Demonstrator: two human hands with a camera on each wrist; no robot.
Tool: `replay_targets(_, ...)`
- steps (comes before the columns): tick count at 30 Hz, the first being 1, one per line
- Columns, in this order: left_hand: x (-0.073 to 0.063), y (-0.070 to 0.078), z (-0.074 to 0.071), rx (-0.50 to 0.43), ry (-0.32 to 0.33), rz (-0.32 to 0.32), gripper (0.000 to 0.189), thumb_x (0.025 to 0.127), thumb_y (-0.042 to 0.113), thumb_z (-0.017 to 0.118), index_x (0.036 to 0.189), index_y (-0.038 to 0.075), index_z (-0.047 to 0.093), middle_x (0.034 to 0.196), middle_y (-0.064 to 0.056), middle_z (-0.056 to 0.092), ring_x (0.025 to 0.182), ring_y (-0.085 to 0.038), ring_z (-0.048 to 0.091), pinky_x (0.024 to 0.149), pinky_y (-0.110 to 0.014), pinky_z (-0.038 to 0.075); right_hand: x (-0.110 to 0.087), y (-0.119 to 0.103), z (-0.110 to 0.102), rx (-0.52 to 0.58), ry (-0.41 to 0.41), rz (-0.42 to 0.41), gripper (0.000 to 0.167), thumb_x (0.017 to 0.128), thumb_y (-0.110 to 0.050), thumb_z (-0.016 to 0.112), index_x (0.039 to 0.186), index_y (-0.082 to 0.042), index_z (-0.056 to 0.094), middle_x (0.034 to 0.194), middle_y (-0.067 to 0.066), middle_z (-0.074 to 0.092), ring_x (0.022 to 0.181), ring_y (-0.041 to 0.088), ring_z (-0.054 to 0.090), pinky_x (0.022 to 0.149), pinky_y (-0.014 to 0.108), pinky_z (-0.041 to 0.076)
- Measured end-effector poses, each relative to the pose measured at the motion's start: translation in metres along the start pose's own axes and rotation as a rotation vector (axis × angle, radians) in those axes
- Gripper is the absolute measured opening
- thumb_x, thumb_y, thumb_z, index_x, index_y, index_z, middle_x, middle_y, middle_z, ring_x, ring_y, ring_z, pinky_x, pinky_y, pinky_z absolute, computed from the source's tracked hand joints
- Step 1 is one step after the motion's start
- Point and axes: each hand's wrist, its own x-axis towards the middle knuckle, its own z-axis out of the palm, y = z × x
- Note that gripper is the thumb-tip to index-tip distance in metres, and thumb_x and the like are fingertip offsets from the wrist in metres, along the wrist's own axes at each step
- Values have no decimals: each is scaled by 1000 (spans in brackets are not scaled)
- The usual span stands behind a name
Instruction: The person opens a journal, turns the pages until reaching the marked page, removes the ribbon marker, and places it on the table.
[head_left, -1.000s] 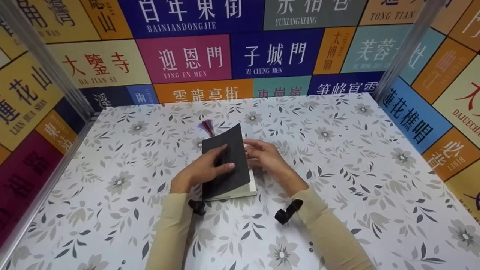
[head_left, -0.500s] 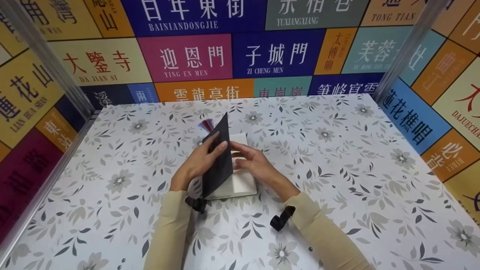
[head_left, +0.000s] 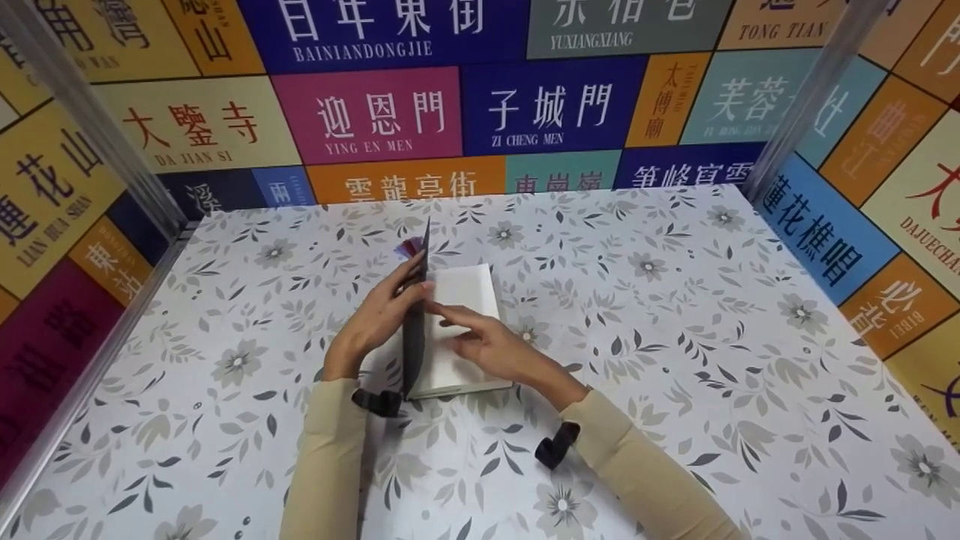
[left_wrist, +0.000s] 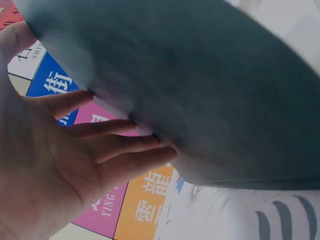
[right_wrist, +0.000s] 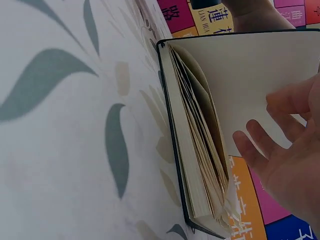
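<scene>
Gripping the raised black cover [head_left: 415, 349] by its edge, a person's left hand [head_left: 371, 319] is holding a notebook [head_left: 442, 375] open on a flower-patterned table [head_left: 637, 450], a tassel [head_left: 409, 247] peeking out behind. The right hand [head_left: 491, 346] is hovering over the pale pages [head_left: 465, 289], fingers [right_wrist: 245, 145] loosely apart; from here, whether they are touching the cover is hard to tell.

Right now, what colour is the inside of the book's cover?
Off-white: the inside of the cover shows best in the right wrist view.

A pink wall panel [head_left: 367, 116] reads "YING EN MEN", its blue neighbour [head_left: 551, 105] "ZI CHENG MEN".
</scene>
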Motion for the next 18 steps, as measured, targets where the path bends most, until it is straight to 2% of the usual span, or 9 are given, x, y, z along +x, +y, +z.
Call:
replay_targets(4,-3,1,-4,-115,-11,30,63,101,32,53,159,28,29,163,-10,35,146,-34,40,118,-49,38,-1,3,-2,-112,-35,26,58,96,1,53,152,-9,43,160,13,40,145,35,42,119,46,37)
replay_targets(8,-6,5,-11,-205,-21,43,60,101,20,50,158,27,32,164,-10,31,144,-36,42,113,-53,43,-1,6,-4,-251,-97,68,57,96,-8,59,151,-11,45,160,10,40,150,29,36,124,45,27)
replay_targets(12,-10,9,-19,-186,-19,37,53,102,18,49,154,25,41,164,-8,33,141,-37,46,109,-54,47,-3,5,-5,-386,-200,94,60,96,-20,65,151,-12,44,162,9,36,152,35,29,125,52,23)
replay_targets(18,-17,7,-36,-117,-45,22,50,103,20,49,153,22,44,164,-9,34,143,-36,45,107,-55,48,-8,-4,-1,-534,-371,195,73,90,-36,73,153,-17,42,168,9,20,155,46,6,125,62,4)
